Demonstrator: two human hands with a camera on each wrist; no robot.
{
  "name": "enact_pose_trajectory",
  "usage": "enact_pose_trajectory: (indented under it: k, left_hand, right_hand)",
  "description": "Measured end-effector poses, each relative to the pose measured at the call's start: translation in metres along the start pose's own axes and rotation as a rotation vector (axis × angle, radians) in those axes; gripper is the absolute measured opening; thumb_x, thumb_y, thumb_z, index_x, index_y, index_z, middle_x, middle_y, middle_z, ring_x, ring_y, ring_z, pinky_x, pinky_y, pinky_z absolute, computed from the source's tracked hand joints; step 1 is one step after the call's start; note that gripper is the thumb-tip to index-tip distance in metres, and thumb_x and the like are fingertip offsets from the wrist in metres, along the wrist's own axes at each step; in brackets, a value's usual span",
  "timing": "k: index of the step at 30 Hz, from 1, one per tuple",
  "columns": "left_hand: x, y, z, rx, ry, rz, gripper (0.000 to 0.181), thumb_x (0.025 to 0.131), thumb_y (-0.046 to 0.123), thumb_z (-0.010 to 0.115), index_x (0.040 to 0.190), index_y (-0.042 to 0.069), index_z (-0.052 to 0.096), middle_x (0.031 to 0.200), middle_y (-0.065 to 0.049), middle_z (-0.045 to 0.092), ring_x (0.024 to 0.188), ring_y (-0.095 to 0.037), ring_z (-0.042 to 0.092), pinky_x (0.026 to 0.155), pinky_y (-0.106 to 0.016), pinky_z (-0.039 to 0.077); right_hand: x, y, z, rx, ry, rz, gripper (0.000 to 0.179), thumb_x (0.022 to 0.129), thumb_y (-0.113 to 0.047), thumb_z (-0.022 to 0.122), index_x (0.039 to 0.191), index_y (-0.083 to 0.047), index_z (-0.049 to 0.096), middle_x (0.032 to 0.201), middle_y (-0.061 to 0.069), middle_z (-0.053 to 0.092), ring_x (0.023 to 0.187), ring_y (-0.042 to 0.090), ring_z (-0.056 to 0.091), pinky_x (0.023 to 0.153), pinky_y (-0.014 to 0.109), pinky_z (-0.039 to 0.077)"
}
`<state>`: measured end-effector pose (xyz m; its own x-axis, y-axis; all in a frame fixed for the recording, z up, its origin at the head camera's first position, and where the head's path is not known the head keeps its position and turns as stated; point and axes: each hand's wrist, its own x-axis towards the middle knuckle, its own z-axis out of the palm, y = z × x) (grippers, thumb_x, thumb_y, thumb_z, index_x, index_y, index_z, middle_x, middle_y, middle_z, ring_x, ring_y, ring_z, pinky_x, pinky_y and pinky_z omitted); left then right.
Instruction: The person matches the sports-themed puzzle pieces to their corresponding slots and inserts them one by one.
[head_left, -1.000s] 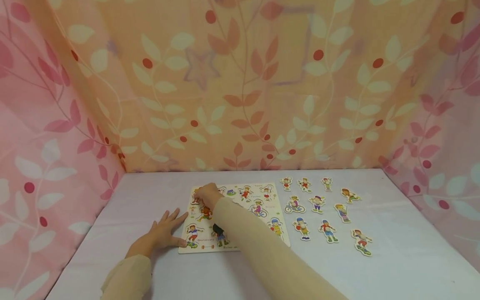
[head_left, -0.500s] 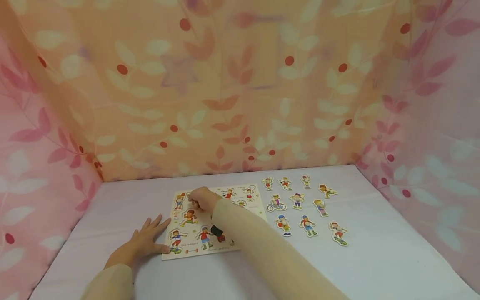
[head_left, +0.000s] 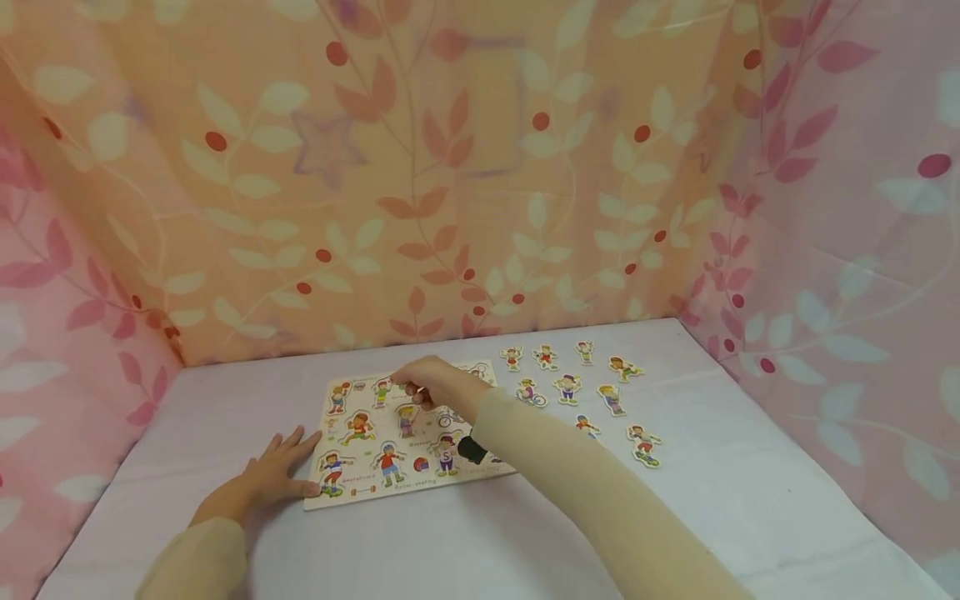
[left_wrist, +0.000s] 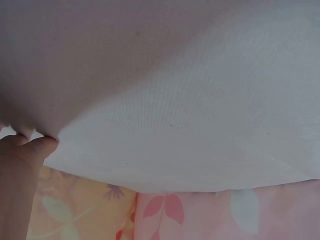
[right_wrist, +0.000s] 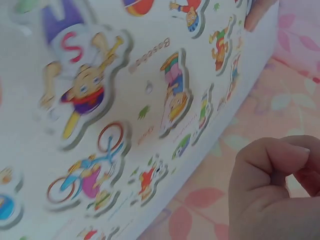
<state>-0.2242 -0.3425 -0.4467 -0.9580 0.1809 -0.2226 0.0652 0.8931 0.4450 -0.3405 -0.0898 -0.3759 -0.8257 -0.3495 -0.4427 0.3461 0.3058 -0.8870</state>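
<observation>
A flat white puzzle board (head_left: 384, 429) printed with cartoon children doing sports lies on the table. My left hand (head_left: 262, 479) rests at its left edge with fingers spread, the thumb right at the board's lower left side. Over the board's upper middle hovers my right hand (head_left: 442, 387), fingers loosely bent and nothing seen between them. In the right wrist view that hand (right_wrist: 270, 190) shows thumb and fingers bent. Recessed figures with shadowed outlines, such as a baseball player (right_wrist: 82, 90) and a cyclist (right_wrist: 90, 172), fill the board there.
Right of the board lie several loose figure pieces with knobs, among them a tennis player (head_left: 512, 358), a baseball player (head_left: 567, 388), a golfer (head_left: 611, 400) and a skateboarder (head_left: 644, 446). My right sleeve (head_left: 592, 492) partly covers a blue-capped piece (head_left: 587, 425). Leaf-patterned curtains (head_left: 420, 208) enclose the table.
My right hand has left the board's upper left corner and moved right across it. The left hand stays at the board's left edge. The head view has turned to the right.
</observation>
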Motion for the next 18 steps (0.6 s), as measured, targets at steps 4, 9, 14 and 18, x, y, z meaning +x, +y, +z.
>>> enact_pose_trajectory:
  k: [4,9,14,18]
  left_hand:
    - [0.008,0.004,0.0,-0.024,-0.029,-0.002,0.103,0.075,0.049,0.077,0.149,-0.003,0.026,0.151,-0.039,0.008,0.134,-0.063,-0.003,0.096,-0.081,0.001]
    - [0.015,0.007,0.002,-0.025,-0.035,0.017,0.103,0.076,0.049,0.076,0.149,-0.003,0.025,0.151,-0.039,0.007,0.134,-0.063,-0.002,0.095,-0.082,0.001]
    - [0.016,0.005,0.002,0.004,-0.025,0.027,0.103,0.076,0.049,0.076,0.148,-0.005,0.026,0.149,-0.04,0.009,0.133,-0.065,0.0,0.094,-0.083,0.004]
    - [0.013,0.004,0.003,0.007,-0.025,0.031,0.102,0.076,0.049,0.077,0.147,-0.006,0.028,0.148,-0.041,0.011,0.132,-0.066,0.0,0.093,-0.084,0.005]
  right_hand:
    - [-0.01,0.003,-0.024,-0.009,0.034,-0.003,0.016,0.092,-0.015,0.064,0.1,-0.002,0.066,0.053,0.0,0.038,0.044,0.011,0.033,0.044,0.024,0.025]
    - [-0.024,0.007,-0.048,-0.042,0.064,-0.02,0.017,0.093,-0.014,0.062,0.107,-0.005,0.068,0.055,0.0,0.041,0.043,0.011,0.034,0.044,0.024,0.026]
    - [-0.038,0.011,-0.061,-0.069,0.06,-0.065,0.024,0.094,-0.011,0.06,0.116,-0.005,0.068,0.057,0.0,0.045,0.044,0.011,0.036,0.044,0.023,0.028]
    - [-0.048,0.016,-0.068,-0.064,0.052,-0.085,0.024,0.094,-0.011,0.06,0.117,-0.005,0.067,0.058,0.001,0.046,0.046,0.011,0.037,0.044,0.023,0.028]
